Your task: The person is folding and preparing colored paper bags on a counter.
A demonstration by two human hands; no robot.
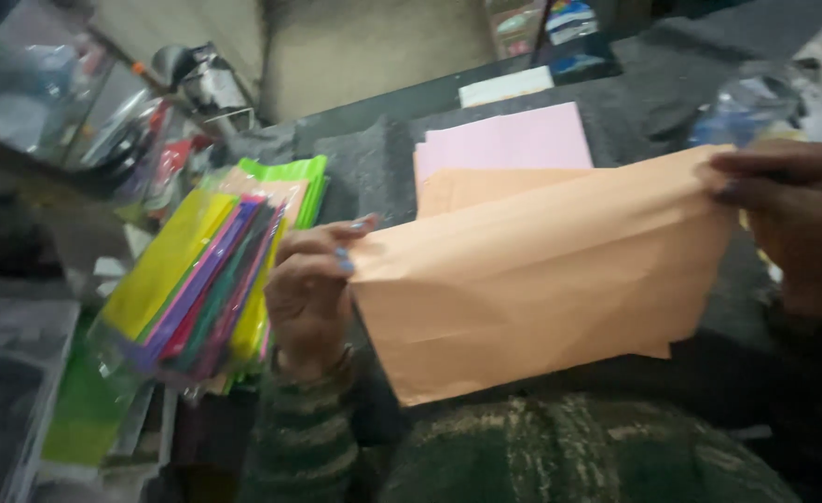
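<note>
A folded sheet of peach-orange paper (pixel 541 279) is stretched between my two hands above my lap. My left hand (pixel 310 291) pinches its left edge with thumb and fingers. My right hand (pixel 793 219) grips its upper right corner. Behind the sheet, more peach paper (pixel 486 186) and pale pink paper (pixel 509 140) lie stacked on a dark grey felt-covered table (pixel 364 168). The picture is blurred by motion.
A clear plastic pack of many-coloured paper sheets (pixel 197 284), yellow, purple, green and red, lies left of my left hand. Green sheets (pixel 290 172) lie behind it. Cluttered tools and packets sit at the far left; a crumpled plastic bag (pixel 746 107) is at the right.
</note>
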